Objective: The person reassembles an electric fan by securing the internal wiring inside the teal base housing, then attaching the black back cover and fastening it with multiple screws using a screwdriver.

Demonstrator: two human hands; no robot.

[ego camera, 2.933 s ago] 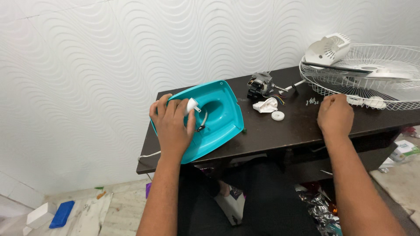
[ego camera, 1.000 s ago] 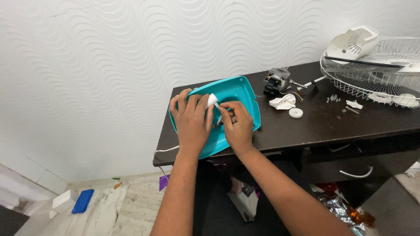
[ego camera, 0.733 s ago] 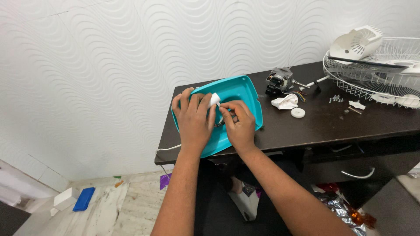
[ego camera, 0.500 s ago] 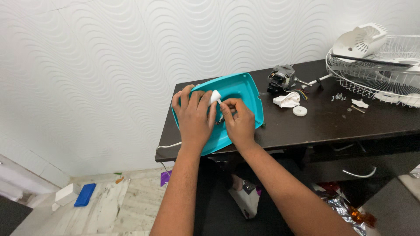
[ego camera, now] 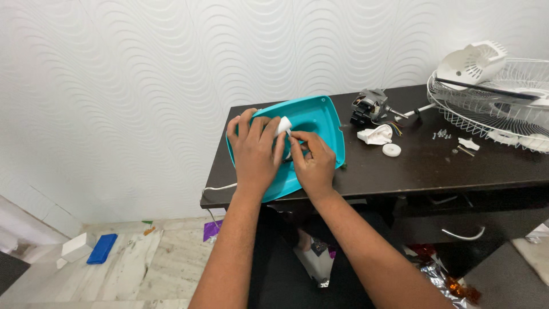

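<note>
A teal plastic fan base [ego camera: 314, 123] lies on the left end of the dark table [ego camera: 434, 169]. My left hand [ego camera: 254, 151] is spread over it and grips a small white part [ego camera: 282, 126] near its middle. My right hand [ego camera: 313, 163] sits just to the right, fingertips pinched against the same white part. What is between those fingertips is hidden.
A fan motor [ego camera: 369, 107] with coloured wires, a white plastic piece [ego camera: 374, 135], a white round knob [ego camera: 392, 150] and several screws [ego camera: 441, 134] lie on the table. A wire fan guard [ego camera: 492, 111] and a white motor cover [ego camera: 472, 60] stand at the right. A white cord [ego camera: 220, 187] hangs off the table's left edge.
My right hand came from the table's right side to the teal base and now pinches at the white part. Over the last second both hands barely shift.
</note>
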